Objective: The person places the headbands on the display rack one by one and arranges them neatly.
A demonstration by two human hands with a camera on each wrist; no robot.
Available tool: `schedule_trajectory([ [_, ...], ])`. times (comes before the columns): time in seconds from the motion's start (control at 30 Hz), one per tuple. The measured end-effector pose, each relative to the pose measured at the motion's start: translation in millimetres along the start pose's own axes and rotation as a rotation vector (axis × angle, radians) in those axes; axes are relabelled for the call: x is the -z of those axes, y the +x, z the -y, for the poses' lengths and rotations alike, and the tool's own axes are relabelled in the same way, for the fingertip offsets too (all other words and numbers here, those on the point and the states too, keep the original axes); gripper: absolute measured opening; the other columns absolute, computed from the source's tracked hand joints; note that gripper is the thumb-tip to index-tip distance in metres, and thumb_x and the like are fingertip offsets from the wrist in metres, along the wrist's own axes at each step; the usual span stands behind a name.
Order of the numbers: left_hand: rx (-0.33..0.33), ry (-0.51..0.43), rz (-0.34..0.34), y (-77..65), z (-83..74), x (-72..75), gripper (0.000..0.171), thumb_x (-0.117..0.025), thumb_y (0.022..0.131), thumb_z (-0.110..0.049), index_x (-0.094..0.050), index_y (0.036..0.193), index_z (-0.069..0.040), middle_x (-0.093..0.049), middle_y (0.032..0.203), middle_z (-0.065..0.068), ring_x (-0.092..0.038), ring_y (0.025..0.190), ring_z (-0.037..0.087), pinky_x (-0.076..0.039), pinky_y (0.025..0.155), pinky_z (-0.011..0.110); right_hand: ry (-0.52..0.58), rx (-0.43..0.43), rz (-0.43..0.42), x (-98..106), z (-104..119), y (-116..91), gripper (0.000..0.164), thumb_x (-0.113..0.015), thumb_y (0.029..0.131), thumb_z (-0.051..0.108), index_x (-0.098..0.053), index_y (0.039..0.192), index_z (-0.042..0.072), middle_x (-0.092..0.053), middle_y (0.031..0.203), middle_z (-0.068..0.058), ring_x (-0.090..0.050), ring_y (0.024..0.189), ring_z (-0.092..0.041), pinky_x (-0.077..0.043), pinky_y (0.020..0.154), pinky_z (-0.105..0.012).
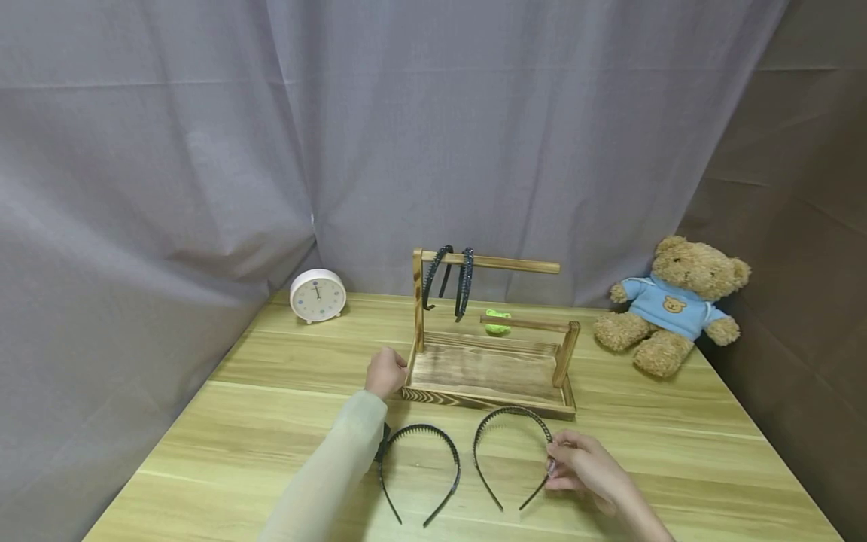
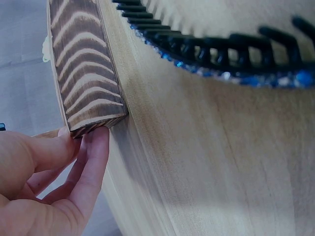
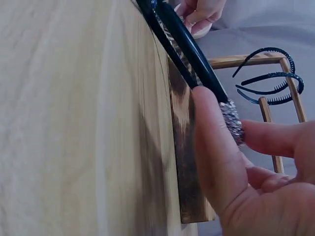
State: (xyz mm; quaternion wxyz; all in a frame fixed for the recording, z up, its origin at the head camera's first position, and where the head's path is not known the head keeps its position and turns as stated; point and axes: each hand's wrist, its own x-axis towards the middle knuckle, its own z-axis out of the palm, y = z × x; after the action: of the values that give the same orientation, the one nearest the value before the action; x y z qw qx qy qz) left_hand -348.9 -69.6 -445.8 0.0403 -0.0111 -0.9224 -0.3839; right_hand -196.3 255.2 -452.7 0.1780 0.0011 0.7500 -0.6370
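Observation:
My left hand [image 1: 386, 373] holds the left end of a wooden display rack [image 1: 488, 406]. In the left wrist view its thumb and fingers [image 2: 96, 157] meet at the corner of the rack's striped tray wall. My right hand [image 1: 588, 468] pinches a black toothed headband [image 1: 512, 410] by one side, between thumb and fingers. Silver glitter [image 3: 230, 118] covers its outer face in the right wrist view. A second toothed headband [image 1: 455, 452] lies on the table beside my left forearm, with blue sparkle [image 2: 261, 80] along its edge. Two dark headbands [image 1: 465, 278] hang from the rack's upper bar.
The rack also has a lower bar [image 1: 531, 324] at its right. Behind it lies a bright green object [image 1: 497, 324]. A white clock [image 1: 318, 296] stands at the back left of the table, and a teddy bear [image 1: 670, 305] in a blue top sits at the back right. Grey curtains [image 1: 433, 150] enclose the table.

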Motion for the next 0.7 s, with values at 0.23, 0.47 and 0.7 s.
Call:
schedule_trajectory([
  [0.23,0.004,-0.002,0.000,-1.1,-1.4,-0.1,0.012,-0.068,0.085,0.001,-0.075,0.094,0.005,-0.074,0.093,0.019,-0.070,0.085,0.032,-0.058,0.074,0.042,0.062,0.076,-0.106,-5,3,1,0.019,-0.048,0.100,0.011,-0.050,0.106,-0.007,-0.059,0.093,-0.011,-0.064,0.082,-0.019,-0.059,0.080,-0.035],
  [0.47,0.005,0.002,-0.004,-0.2,-0.4,-0.7,0.012,-0.068,0.084,0.001,-0.075,0.093,0.005,-0.074,0.093,0.019,-0.069,0.083,0.030,-0.058,0.073,0.041,0.103,0.123,-0.284,-17,9,4,0.018,-0.049,0.098,0.005,-0.050,0.107,-0.011,-0.061,0.092,-0.016,-0.065,0.078,-0.022,-0.059,0.077,-0.037],
  [0.7,0.016,-0.013,0.010,0.2,-0.1,-0.4,0.014,-0.068,0.085,0.001,-0.074,0.097,0.006,-0.073,0.096,0.021,-0.070,0.088,0.033,-0.058,0.074,0.042,0.114,0.179,-0.333,-23,17,9,0.018,-0.052,0.099,0.007,-0.051,0.107,-0.009,-0.063,0.090,-0.016,-0.067,0.080,-0.023,-0.060,0.076,-0.036],
])
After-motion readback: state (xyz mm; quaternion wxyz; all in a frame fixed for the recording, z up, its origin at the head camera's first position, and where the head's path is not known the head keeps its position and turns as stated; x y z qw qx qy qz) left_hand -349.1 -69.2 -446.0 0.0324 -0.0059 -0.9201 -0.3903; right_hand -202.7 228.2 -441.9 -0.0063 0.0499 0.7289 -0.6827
